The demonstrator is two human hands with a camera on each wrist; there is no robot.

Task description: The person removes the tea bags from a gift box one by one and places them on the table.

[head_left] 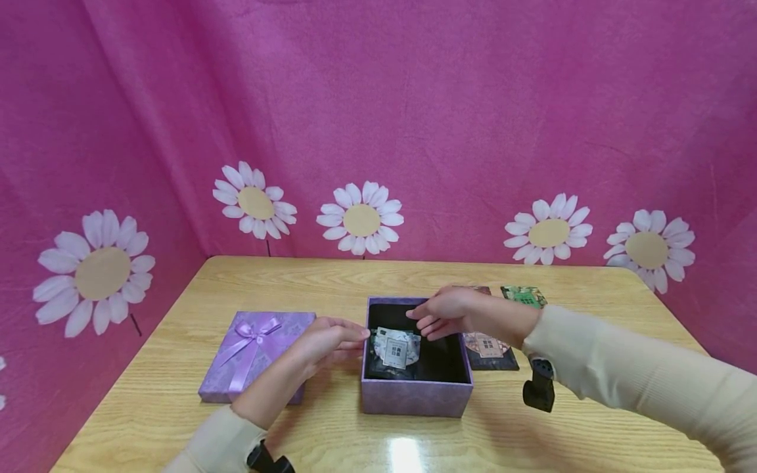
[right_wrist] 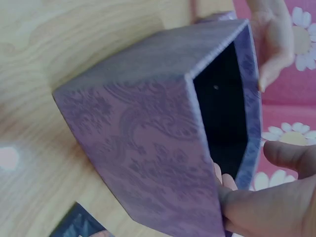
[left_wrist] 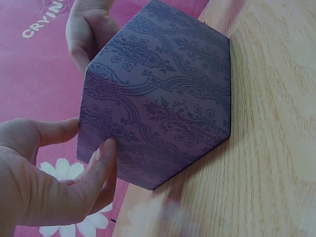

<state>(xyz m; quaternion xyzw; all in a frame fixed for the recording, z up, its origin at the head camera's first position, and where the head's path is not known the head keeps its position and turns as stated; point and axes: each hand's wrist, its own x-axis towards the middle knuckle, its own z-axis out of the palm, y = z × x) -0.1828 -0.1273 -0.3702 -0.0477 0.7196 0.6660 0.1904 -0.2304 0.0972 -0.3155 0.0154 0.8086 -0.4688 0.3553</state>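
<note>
A purple patterned box (head_left: pixel 414 397) with a black inside stands lidless on the table. In it, toward the left, lie dark packets with a pale printed label (head_left: pixel 395 351), partly overlapping. My left hand (head_left: pixel 328 338) touches the box's left side; in the left wrist view its thumb is at the rim and its fingers rest against the outer wall (left_wrist: pixel 163 98). Over the right part of the opening is my right hand (head_left: pixel 449 312), fingers loosely bent and no object seen in them. In the right wrist view some of its fingertips are hidden behind the box wall (right_wrist: pixel 143 143).
Left of the box lies a purple lid (head_left: pixel 269 345) with a ribbon bow. To the right are a brown-and-black packet (head_left: pixel 491 348) and a green packet (head_left: pixel 524 295), partly covered by the right arm. A pink flowered curtain (head_left: pixel 449 131) hangs behind the wooden table (head_left: pixel 331 282).
</note>
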